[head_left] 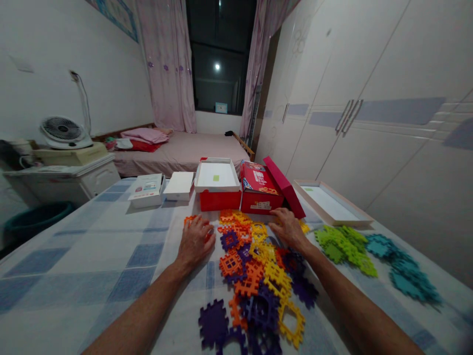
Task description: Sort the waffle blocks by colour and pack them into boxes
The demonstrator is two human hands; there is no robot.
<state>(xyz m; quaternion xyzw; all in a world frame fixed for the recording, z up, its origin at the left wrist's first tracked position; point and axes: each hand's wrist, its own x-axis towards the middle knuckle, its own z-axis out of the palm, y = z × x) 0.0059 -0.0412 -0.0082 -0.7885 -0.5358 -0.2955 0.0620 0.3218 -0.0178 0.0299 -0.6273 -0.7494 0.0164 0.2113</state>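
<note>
A heap of interlocking plastic tiles, mixed orange [251,277], yellow [277,280] and purple [213,323], lies between my forearms. My left hand [195,241] is at the heap's far left, its fingers curled over an orange tile [189,220] that shows past the fingertips. At the far right of the heap is my right hand [287,228], fingers apart and pointing inward over the tiles. A yellow tile [304,227] peeks out beside its wrist. What lies under the right palm is hidden.
Lime green tiles [345,246] and teal tiles [406,268] form separate piles on the right. Behind the heap stand a red box [261,190] with a lid leaning on it, a white tray [217,173] on a red box, small white boxes [147,190] and a shallow box lid [332,203].
</note>
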